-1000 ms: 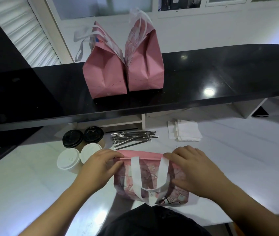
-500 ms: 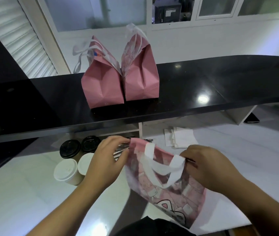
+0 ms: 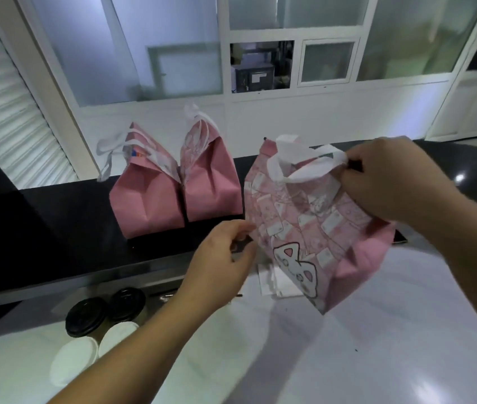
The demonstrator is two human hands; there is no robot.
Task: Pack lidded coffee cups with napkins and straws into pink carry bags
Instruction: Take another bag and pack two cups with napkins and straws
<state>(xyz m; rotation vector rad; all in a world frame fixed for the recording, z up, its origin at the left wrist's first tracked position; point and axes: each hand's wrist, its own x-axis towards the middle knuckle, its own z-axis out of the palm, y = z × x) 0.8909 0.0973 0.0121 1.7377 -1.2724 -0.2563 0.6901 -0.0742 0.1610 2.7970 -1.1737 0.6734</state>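
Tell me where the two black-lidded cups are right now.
In the head view, the two black-lidded cups stand at lower left on the white counter, just below the black ledge, directly behind the two white-lidded cups and left of the left forearm.

The left arm (image 3: pixel 132 342) covers part of the white-lidded cups (image 3: pixel 74 360) at 7 o'clock. The held pink bag (image 3: pixel 304 225) hides most of the napkins (image 3: pixel 272 284) on the table (image 3: pixel 348 360). The straws are almost fully hidden behind the left hand (image 3: pixel 219 266). Whether that hand touches the bag is blurry.
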